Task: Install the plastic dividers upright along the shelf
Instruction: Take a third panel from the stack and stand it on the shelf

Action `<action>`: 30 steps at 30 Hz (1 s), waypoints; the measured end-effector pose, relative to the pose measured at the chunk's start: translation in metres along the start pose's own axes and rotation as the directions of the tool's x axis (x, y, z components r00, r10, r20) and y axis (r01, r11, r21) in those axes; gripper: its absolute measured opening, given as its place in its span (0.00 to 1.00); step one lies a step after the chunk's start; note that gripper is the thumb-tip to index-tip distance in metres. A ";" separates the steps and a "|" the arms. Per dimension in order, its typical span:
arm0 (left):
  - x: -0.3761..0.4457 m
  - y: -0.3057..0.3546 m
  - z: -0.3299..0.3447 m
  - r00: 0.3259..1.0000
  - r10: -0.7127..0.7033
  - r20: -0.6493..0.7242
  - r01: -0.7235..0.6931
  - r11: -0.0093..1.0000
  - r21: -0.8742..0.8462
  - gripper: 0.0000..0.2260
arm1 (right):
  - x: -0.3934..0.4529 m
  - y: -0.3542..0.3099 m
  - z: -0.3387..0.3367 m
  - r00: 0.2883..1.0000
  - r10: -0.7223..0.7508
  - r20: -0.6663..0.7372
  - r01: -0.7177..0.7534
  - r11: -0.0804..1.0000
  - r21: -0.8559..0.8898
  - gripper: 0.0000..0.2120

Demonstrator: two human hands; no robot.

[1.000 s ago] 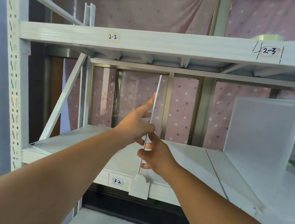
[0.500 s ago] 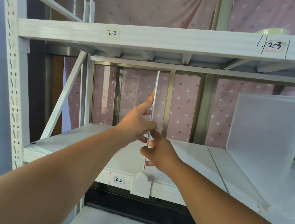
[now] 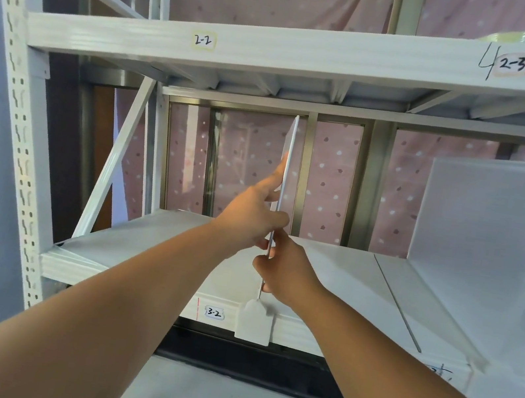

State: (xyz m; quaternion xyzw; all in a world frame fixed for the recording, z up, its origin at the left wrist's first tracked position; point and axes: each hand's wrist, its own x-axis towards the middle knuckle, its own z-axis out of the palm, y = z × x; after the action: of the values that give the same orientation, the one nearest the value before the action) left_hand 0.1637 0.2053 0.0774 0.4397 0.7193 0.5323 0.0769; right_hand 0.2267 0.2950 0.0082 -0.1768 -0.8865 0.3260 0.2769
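1. A thin white plastic divider (image 3: 286,168) stands upright on the middle shelf (image 3: 155,250), seen edge-on, so it reads as a narrow vertical strip. Its top edge ends a little below the underside of the upper shelf (image 3: 278,52).
2. The left hand (image 3: 252,218) is on the divider's left face: index finger stretched up along the sheet, thumb curled round the near edge, pinching it.
3. The right hand (image 3: 284,268) sits lower, just under the left, fingers curled onto the near edge and gripping it. The two hands are nearly touching.
4. At the divider's foot a white plastic tab (image 3: 254,324) hangs over the shelf's front lip. Whether it is fully seated cannot be told.
5. A handwritten label "3-2" (image 3: 214,312) is stuck on the front lip just left of the tab, with a red mark further left.
6. A second divider (image 3: 480,235), translucent white, stands upright well to the right on the same shelf, broad face toward the camera.
7. The upper shelf carries labels "2-2" (image 3: 203,40) and "2-3" (image 3: 512,64).
8. A perforated white upright post (image 3: 19,109) frames the rack on the left; a pink dotted curtain (image 3: 326,181) hangs behind.
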 end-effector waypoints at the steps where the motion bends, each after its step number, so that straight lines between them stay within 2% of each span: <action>1: 0.000 -0.001 0.000 1.000 0.006 -0.009 -0.006 1.000 0.002 0.43 | 0.001 -0.001 0.001 1.000 -0.006 -0.001 0.006 1.000 -0.016 0.21; 7: -0.005 -0.020 0.003 0.998 0.034 -0.046 -0.036 0.999 -0.040 0.42 | -0.002 0.004 0.019 1.000 -0.022 -0.009 0.021 0.996 -0.090 0.23; 10: -0.007 -0.026 0.007 0.997 0.056 -0.048 -0.057 0.998 -0.023 0.41 | -0.003 0.010 0.024 0.999 -0.025 -0.030 0.022 0.995 -0.098 0.20; 15: -0.001 -0.024 0.010 0.997 0.076 -0.006 -0.076 0.997 0.022 0.41 | -0.003 0.016 0.024 0.999 -0.019 -0.048 0.015 0.997 -0.077 0.22; 25: 0.004 -0.038 0.011 0.996 0.088 -0.021 -0.088 0.996 0.000 0.40 | -0.007 0.018 0.028 0.998 -0.029 -0.059 0.025 0.997 -0.068 0.22; 30: 0.000 -0.044 0.012 0.996 0.083 -0.038 -0.084 0.996 -0.041 0.36 | -0.010 0.014 0.026 0.998 -0.015 -0.060 0.012 0.999 -0.043 0.30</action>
State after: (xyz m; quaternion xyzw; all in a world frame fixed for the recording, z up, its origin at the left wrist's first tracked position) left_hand 0.1463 0.2120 0.0358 0.4578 0.6900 0.5584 0.0508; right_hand 0.2213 0.2881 -0.0216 -0.1866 -0.8856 0.2995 0.3019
